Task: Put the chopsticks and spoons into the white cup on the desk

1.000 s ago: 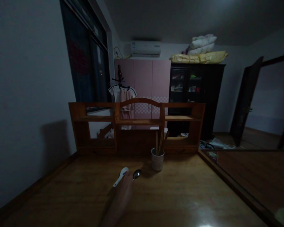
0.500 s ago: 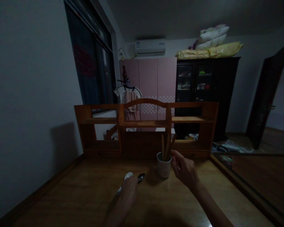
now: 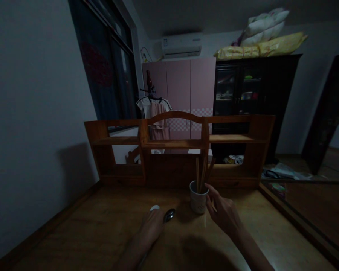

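Note:
A small white cup (image 3: 198, 202) with several wooden chopsticks (image 3: 202, 174) standing in it sits on the wooden desk (image 3: 101, 233). My right hand (image 3: 222, 211) is at the cup's right side, fingers curled toward its rim, touching or nearly touching it. My left hand (image 3: 151, 227) lies over a white ceramic spoon (image 3: 154, 207) and a metal spoon (image 3: 169, 215), whose bowls stick out past my fingers. The spoon handles are hidden under that hand.
A low wooden shelf unit (image 3: 177, 148) runs along the desk's back edge, just behind the cup. A wall is at the left. A dark raised edge (image 3: 293, 216) borders the desk on the right. Wardrobes and a door stand far behind.
My right hand came into view, reached the chopsticks, then dropped to the cup's right side. My left hand stayed on the two spoons. The view shifted slightly.

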### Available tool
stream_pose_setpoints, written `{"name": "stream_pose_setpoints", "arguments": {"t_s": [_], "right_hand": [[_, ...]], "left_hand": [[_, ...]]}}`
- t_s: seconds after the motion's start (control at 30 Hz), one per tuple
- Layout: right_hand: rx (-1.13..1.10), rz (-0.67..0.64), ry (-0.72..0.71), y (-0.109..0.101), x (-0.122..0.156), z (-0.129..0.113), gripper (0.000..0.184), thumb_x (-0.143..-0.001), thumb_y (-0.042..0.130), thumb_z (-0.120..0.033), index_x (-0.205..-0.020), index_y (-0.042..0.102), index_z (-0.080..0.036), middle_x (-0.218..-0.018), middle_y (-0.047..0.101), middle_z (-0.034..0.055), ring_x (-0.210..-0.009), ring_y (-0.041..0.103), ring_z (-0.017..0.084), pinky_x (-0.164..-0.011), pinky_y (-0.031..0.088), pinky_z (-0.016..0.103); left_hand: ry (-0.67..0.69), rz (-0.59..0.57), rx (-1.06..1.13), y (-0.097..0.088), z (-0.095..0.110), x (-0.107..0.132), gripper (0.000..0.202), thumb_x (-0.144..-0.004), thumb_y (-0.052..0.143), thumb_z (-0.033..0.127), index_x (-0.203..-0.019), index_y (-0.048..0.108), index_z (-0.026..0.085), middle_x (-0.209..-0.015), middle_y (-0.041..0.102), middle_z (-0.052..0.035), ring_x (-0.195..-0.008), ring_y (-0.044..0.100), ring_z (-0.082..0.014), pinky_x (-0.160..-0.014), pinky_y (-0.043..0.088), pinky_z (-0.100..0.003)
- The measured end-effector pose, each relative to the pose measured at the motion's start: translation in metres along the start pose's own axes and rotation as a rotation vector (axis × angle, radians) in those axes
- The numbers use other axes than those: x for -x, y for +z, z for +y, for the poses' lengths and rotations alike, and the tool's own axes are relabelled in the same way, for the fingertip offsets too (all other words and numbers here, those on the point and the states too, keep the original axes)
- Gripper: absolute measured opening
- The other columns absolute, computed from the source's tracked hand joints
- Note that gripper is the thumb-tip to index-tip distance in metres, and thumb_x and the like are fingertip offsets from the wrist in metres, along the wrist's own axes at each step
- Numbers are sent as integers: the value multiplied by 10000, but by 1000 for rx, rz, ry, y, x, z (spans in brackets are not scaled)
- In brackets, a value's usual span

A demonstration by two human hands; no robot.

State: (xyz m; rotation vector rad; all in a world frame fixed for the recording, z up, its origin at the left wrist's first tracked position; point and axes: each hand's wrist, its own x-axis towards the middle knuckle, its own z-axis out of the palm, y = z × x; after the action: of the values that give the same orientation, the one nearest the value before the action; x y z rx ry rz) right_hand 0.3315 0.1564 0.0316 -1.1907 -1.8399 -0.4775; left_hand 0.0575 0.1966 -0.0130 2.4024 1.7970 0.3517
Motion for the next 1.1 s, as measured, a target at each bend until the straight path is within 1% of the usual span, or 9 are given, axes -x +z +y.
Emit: {"name": "stream_pose_setpoints", "arguments": {"t_s": [0.1,0.23,0.3,0.4,0.5,0.67,0.77,0.9,1.1], "right_hand": [[-13,-44,-9,0,-1,-4,398,-929,411,-199,-1317,469,-130,-811,710,66,-551,644,140,-534,462,228],[-12,-67,-12,1,0,-8,396,-934,393,-204,-1318,466,-139,-900,711,93,-594,659,153,-548,479,247],[-38,-93,-9,1,1,-11,397,-936,389,-202,-1322,456,-139,-915,708,98,-632,669,162,-570,491,254],[-81,-150,-16,4,2,-17,411,-942,379,-197,-1348,424,-144,-928,703,101,-669,673,169,-608,510,264],[-115,-199,-34,6,3,-22,454,-951,373,-209,-1400,356,-150,-956,698,109,-698,675,172,-644,524,270],[-122,-206,12,9,6,-22,531,-962,373,-259,-1466,242,-158,-965,694,110,-691,668,176,-636,524,272],[-104,-227,31,10,8,-20,546,-963,371,-251,-1477,210,-164,-976,689,112,-701,668,180,-614,513,272],[-98,-199,20,13,8,-22,544,-963,388,-268,-1472,234,-153,-941,697,109,-659,663,171,-605,513,263],[-84,-170,41,18,10,-24,546,-962,382,-276,-1473,233,-155,-850,700,80,-611,650,160,-605,514,255]], "left_hand": [[35,46,20,-12,3,3,196,-863,429,233,-745,577,183,-790,608,-51,-758,536,-201,-661,306,-292],[-19,84,153,-35,6,2,197,-830,502,326,-698,548,187,-754,590,-20,-740,523,-175,-624,303,-264],[9,37,296,-44,10,-2,195,-818,522,348,-710,534,187,-738,590,-6,-720,529,-159,-599,313,-242],[102,-144,609,-47,26,-9,214,-869,455,400,-830,516,198,-679,582,28,-574,511,-113,-519,317,-203],[198,-257,924,-38,53,-11,275,-899,411,463,-930,500,205,-661,542,51,-471,441,-74,-453,294,-176],[237,-171,1386,-9,87,-10,327,-890,465,492,-1027,495,197,-608,432,80,-433,286,-40,-407,202,-150],[148,-130,1508,8,91,-9,387,-864,504,519,-1088,473,205,-582,454,87,-380,238,-27,-376,165,-147],[75,-82,1576,18,89,-8,444,-801,572,572,-1018,500,191,-538,476,80,-378,309,-33,-371,181,-140],[91,-294,1642,19,89,-6,443,-782,626,528,-1025,502,180,-551,558,61,-293,263,-14,-318,194,-146]]}}
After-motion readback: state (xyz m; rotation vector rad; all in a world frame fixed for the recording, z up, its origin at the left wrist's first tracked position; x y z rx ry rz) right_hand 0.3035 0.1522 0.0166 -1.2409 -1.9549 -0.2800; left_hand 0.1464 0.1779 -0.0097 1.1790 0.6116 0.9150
